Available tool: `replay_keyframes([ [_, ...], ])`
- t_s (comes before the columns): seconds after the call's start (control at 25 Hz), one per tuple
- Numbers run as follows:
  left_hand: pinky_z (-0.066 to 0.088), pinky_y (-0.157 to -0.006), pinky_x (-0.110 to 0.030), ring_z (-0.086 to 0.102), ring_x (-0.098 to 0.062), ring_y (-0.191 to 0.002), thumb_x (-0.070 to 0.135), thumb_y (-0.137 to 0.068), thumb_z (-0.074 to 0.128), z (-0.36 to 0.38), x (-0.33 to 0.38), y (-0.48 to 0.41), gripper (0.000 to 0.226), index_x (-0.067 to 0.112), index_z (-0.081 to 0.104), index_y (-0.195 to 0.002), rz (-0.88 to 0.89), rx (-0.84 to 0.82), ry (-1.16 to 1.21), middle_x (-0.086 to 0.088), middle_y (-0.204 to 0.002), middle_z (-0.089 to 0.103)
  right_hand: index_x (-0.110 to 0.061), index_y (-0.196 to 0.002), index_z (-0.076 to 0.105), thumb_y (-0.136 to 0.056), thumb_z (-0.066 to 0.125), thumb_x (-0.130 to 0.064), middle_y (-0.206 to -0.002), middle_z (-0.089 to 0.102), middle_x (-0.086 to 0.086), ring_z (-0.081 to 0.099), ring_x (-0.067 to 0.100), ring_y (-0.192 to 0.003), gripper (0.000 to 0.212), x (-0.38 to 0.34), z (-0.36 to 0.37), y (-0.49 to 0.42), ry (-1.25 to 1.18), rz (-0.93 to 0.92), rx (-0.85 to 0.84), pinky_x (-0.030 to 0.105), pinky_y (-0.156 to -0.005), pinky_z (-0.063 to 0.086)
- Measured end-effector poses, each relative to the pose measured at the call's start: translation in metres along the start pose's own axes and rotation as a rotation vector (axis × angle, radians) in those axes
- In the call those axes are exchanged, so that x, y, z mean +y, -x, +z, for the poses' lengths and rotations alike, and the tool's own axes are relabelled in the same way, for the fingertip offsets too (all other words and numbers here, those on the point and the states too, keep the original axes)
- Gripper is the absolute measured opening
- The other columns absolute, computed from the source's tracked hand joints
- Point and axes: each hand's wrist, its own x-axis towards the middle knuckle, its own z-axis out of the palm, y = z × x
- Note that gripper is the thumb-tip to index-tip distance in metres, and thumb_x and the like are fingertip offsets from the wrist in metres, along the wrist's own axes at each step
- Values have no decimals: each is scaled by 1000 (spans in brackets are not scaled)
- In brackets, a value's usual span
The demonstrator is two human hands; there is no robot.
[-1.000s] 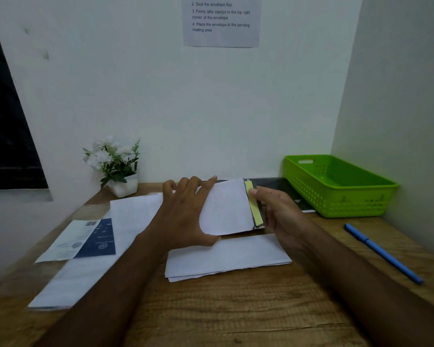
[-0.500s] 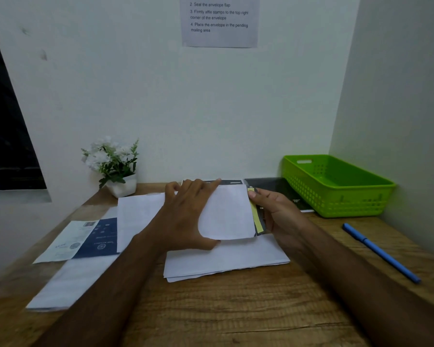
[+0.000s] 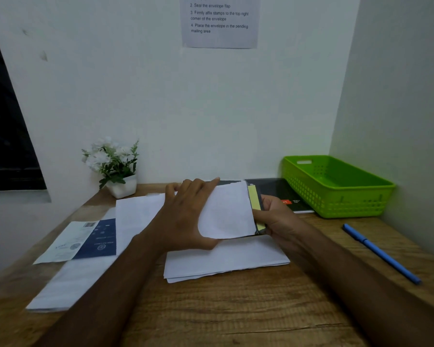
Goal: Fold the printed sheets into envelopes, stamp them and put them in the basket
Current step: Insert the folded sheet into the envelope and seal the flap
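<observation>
Filling one envelope, seen from my head camera. My left hand grips the folded sheet, with the fingers laid across its upper face and the thumb curled under its near edge. My right hand pinches the right-hand end of the dark envelope, thumb against the yellow strip that runs along that end. Both papers are held just above the stack of folded sheets on the table. The sheet covers most of the envelope, leaving only a dark margin along the top and right. I cannot tell whether the paper is already inside the pocket or merely lies on it. I judge the task to be at an early stage: no envelope is visible in the basket at the far right, and I see no stamp. To do this step well, my right thumb should hold the mouth open while my left hand feeds the sheet in squarely, leading edge parallel to the opening, so that no corner catches and crumples. My fingers should avoid the yellow strip, which I take to be the sealing adhesive, because a smudged or prematurely stuck strip would spoil the closure. The paper looks thin and would probably buckle if pushed from far back, so my left grip belongs close to the leading edge.
</observation>
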Motion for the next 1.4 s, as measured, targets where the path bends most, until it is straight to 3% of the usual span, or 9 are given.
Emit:
replay_keyframes([
  [0.2, 14, -94, -29, 33, -12, -117, 72, -58, 56, 1, 5, -1, 113, 22, 12, -149, 48, 1, -13, 6, -129, 38, -18, -82, 68, -72, 76, 4, -65, 72, -4, 65, 9, -57, 25, 1, 2, 4, 120, -2, 3, 20, -47, 49],
  [0.32, 17, -102, -36, 31, -12, -125, 72, -59, 57, 2, 7, -1, 115, 22, 6, -149, 53, 2, -2, 6, -138, 35, -18, -85, 72, -76, 69, 10, -80, 76, 3, 69, 20, -74, 29, 4, 3, 4, 15, 15, -28, 33, -68, 54],
  [0.44, 17, -103, -36, 33, -13, -124, 70, -58, 58, 3, 9, -2, 114, 21, 10, -149, 40, 36, -10, 4, -137, 38, -20, -87, 77, -65, 75, 2, -95, 75, 11, 69, 28, -87, 32, 5, 5, 4, -85, 28, -71, 43, -82, 52],
  [0.76, 26, -94, -35, 44, -16, -111, 63, -55, 58, 3, 8, -3, 108, 19, 23, -146, 74, 95, -71, 2, -128, 47, -20, -86, 71, -62, 77, -7, -84, 75, 4, 68, 20, -74, 28, 1, 10, 7, 73, 41, -55, 31, -63, 54],
  [0.88, 29, -95, -38, 44, -17, -112, 63, -55, 58, 4, 6, -3, 107, 20, 23, -146, 78, 92, -94, 2, -129, 48, -19, -90, 70, -66, 81, -8, -91, 73, 9, 68, 26, -81, 28, 1, 8, 4, 205, 16, 40, 39, -71, 58],
  [0.96, 29, -96, -38, 45, -17, -113, 64, -57, 57, 3, 5, -3, 105, 19, 25, -146, 72, 101, -109, 3, -129, 48, -17, -87, 71, -63, 83, -10, -82, 73, 6, 68, 24, -75, 29, 0, 6, 1, 264, 1, 119, 32, -61, 58],
  [1.12, 31, -94, -38, 48, -19, -110, 63, -60, 54, 2, 6, -4, 98, 19, 30, -145, 73, 128, -131, 2, -127, 51, -19, -77, 68, -76, 74, 3, -65, 70, 1, 65, 20, -57, 23, -4, 8, 2, 165, -28, 161, 23, -42, 49],
  [1.32, 34, -90, -39, 51, -19, -105, 63, -62, 56, 2, 1, -5, 93, 20, 35, -142, 89, 157, -133, 3, -122, 55, -17, -89, 68, -83, 68, 0, -73, 72, 4, 67, 16, -58, 17, -6, 9, 4, 86, -7, 149, 23, -44, 50],
  [1.4, 36, -89, -40, 53, -20, -104, 62, -61, 60, 1, -6, -4, 90, 21, 39, -139, 83, 179, -122, 2, -120, 58, -15, -97, 70, -86, 67, -14, -77, 73, 2, 67, 14, -62, 11, -8, 5, 4, 20, -12, 137, 25, -48, 50],
])
